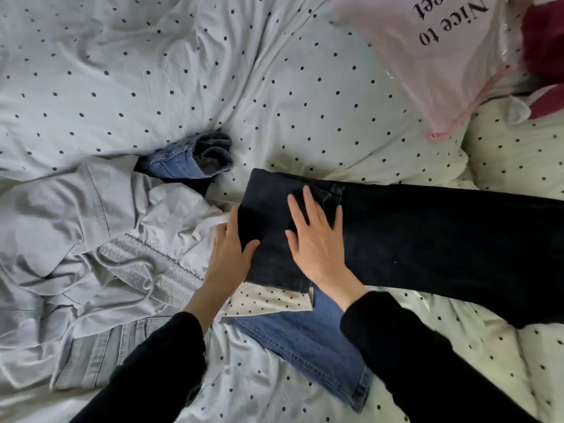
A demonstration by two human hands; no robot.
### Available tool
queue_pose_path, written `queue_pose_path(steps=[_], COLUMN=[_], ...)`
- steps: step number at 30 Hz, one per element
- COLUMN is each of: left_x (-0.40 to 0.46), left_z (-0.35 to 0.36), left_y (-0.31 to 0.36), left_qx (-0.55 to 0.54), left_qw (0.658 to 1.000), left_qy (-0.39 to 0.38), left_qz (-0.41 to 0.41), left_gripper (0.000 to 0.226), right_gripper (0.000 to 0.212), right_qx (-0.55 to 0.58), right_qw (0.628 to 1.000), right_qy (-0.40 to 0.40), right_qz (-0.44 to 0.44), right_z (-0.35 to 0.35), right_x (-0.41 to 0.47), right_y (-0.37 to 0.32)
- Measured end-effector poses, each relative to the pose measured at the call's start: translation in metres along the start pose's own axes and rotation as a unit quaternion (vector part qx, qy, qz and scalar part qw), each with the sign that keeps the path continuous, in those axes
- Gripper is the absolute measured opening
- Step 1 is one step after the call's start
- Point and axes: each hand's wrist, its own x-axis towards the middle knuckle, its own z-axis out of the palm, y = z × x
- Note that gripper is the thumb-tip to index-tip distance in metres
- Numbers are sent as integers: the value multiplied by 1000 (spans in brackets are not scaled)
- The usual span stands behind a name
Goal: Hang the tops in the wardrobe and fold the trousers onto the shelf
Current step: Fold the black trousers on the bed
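1. Where the bed dips in the middle, the black trousers (412, 230) lie flat across the dotted duvet (152, 71), stretching off to the right, with their left end folded back into a neat doubled panel.
2. The cloth is a dark, faded black denim, with a seam and pocket edge showing near the fold.
3. The right hand (317, 239) presses flat on that folded panel, fingers straight and spread wide.
4. The left hand (229, 254) holds the panel's left edge, thumb on top and fingers tucked beneath.
5. Blue jeans (305, 340) lie partly under the black pair, nearer the person.
6. A crumpled pale grey garment (91, 224) with a drawstring waist lies to the left, touching the left hand's side.
7. A pink top (427, 56) with printed lettering lies at the upper right.
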Motion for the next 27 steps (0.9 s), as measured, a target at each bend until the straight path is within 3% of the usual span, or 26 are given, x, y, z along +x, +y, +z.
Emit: queue_pose_path(steps=[5, 7, 13, 18, 27], left_x=[6, 12, 20, 1, -89], left_z=[2, -2, -6, -12, -20], left_y=[-11, -14, -9, 4, 22], left_qx=[-38, -56, -61, -102, -141], left_qw=[995, 990, 984, 986, 985], left_qy=[-32, -58, -102, -88, -89], left_qz=[-85, -120, -132, -94, -43], left_gripper=[55, 49, 47, 46, 53], right_gripper=[60, 60, 54, 55, 61], right_qx=[-46, -53, -23, 64, 98], right_qw=[986, 980, 998, 992, 978], right_qy=[-162, -192, -57, -102, -179], right_qz=[10, 12, 11, 36, 47], right_z=[23, 27, 21, 18, -30], right_x=[18, 23, -10, -38, -73], right_y=[11, 14, 1, 0, -14])
